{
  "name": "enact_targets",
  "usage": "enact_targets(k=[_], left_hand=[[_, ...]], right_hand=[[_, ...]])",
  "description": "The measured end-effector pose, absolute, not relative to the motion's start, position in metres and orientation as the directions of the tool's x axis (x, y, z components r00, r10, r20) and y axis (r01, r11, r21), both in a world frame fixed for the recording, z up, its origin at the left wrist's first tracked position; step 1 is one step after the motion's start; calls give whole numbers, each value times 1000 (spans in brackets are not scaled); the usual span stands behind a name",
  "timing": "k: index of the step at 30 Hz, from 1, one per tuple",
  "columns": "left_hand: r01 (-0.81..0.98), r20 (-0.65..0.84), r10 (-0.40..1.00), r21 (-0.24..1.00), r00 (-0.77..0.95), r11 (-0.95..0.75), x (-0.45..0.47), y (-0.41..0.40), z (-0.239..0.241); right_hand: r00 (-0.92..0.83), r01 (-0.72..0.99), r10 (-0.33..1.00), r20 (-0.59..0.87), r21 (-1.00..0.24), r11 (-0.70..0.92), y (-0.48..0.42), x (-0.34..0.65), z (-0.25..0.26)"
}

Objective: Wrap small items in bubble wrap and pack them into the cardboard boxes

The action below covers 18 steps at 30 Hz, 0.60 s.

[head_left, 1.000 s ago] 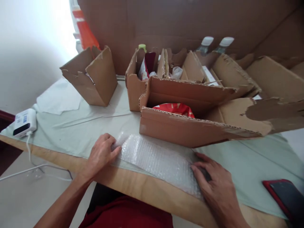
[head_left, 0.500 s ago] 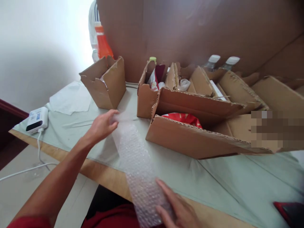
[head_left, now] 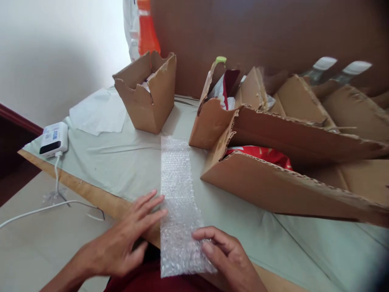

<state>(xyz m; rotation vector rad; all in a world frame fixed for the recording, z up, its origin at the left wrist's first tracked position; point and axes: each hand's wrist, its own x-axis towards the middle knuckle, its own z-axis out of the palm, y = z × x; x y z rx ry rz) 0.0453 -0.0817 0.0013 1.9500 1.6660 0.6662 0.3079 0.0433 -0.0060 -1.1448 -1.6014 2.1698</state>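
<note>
A long strip of clear bubble wrap [head_left: 179, 178] lies flat on the pale green cloth, its near end hanging past the table's front edge over my lap. My left hand [head_left: 121, 235] is open, fingers spread, with the fingertips at the strip's left edge. At the near right edge of the strip, my right hand [head_left: 229, 255] pinches the bubble wrap between thumb and curled fingers. A cardboard box with a red packet [head_left: 264, 156] inside stands to the right of the strip.
A small cardboard box [head_left: 146, 97] stands at the back left, an orange bottle [head_left: 148, 34] behind it. Divided cardboard compartments [head_left: 209, 121] fill the right. White-capped bottles [head_left: 325, 65] stand behind them. At left sit a white cabled device [head_left: 54, 138] and a white sheet [head_left: 97, 109].
My left hand has let go of the strip's far end and come back toward me to its left edge. The bubble wrap now lies flatter and straighter. The view has shifted left.
</note>
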Motion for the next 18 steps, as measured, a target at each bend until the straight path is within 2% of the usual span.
enact_targets(k=[2, 4, 6, 8, 10, 12, 14, 15, 16, 18], left_hand=[[712, 159, 981, 676, 113, -192, 62, -84, -4], [660, 270, 962, 727, -23, -189, 72, -71, -9], [632, 264, 939, 772, -222, -67, 74, -53, -15], [625, 194, 909, 776, -368, 87, 72, -36, -22], [643, 179, 894, 752, -412, 146, 67, -27, -28], [673, 195, 889, 723, -414, 155, 65, -23, -34], [705, 223, 887, 694, -404, 146, 64, -22, -38], [720, 239, 887, 680, -395, 138, 64, -22, -39], [737, 254, 888, 664, -384, 129, 64, -22, -40], [773, 282, 890, 624, -358, 113, 65, -22, -40]], right_hand=[[-654, 157, 591, -473, -848, -505, 46, 298, -3], [-652, 25, 619, -438, -828, -560, 48, 288, -1], [-654, -88, 657, -375, -825, -558, 50, 282, -1], [-617, -104, 725, -307, -881, -462, 51, 283, -3], [-566, 28, 802, -193, -976, -215, 53, 289, -6], [-576, 204, 817, 30, -962, 180, 56, 293, -9], [-661, 289, 702, 267, -772, 566, 61, 291, -12], [-708, 302, 619, 340, -646, 701, 64, 288, -13], [-752, 306, 541, 376, -528, 792, 68, 284, -15], [-829, 307, 432, 356, -356, 883, 75, 273, -20]])
